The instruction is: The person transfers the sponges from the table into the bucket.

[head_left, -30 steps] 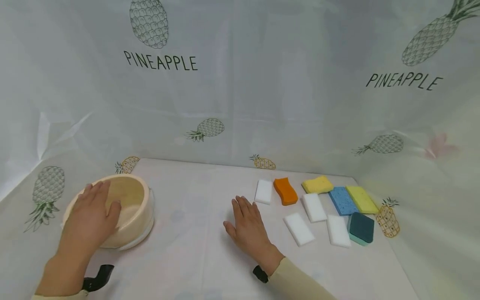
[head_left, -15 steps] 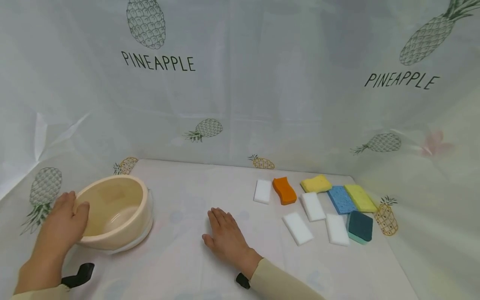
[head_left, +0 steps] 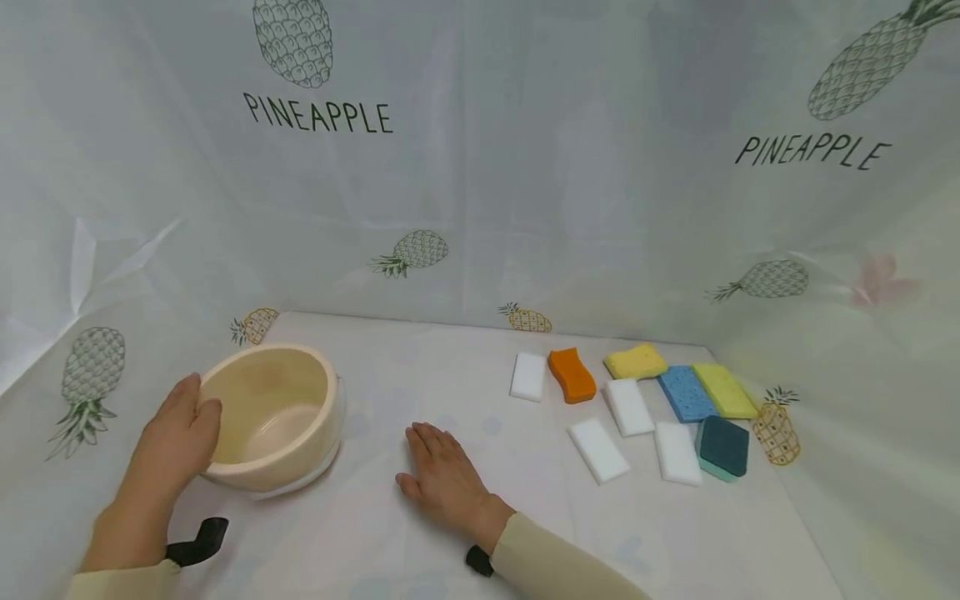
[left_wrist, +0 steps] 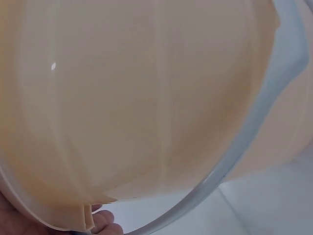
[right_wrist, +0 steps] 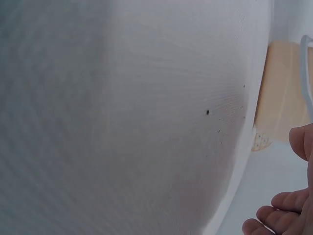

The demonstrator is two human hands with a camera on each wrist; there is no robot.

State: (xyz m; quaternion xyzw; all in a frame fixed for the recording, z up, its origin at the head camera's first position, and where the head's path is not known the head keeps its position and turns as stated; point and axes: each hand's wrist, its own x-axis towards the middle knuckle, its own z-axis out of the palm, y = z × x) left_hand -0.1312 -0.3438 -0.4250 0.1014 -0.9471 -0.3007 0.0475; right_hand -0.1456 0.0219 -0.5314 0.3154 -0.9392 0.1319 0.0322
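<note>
A cream plastic bucket (head_left: 277,454) with a pale handle (left_wrist: 234,152) stands at the left of the table. My left hand (head_left: 178,433) grips the left side of its rim, thumb toward the opening. Fingers (left_wrist: 101,221) show under the rim beside the handle's mount in the left wrist view; the rest of them are hidden. To the right of the bucket, my right hand (head_left: 446,479) lies palm down close over the white tablecloth, fingers straight and holding nothing. In the right wrist view the bucket (right_wrist: 281,93) appears beyond the right thumb (right_wrist: 299,142).
At the right lie several white sponges (head_left: 597,450), an orange one (head_left: 572,377), a yellow one (head_left: 636,362), a blue one (head_left: 687,393), a yellow-green one (head_left: 723,391) and a dark green scouring sponge (head_left: 723,447). A pineapple-print sheet (head_left: 540,192) hangs behind the table.
My left hand has gone from over the bucket to its left rim and taken hold; the bucket now sits farther right. My right hand has moved left, away from the sponges.
</note>
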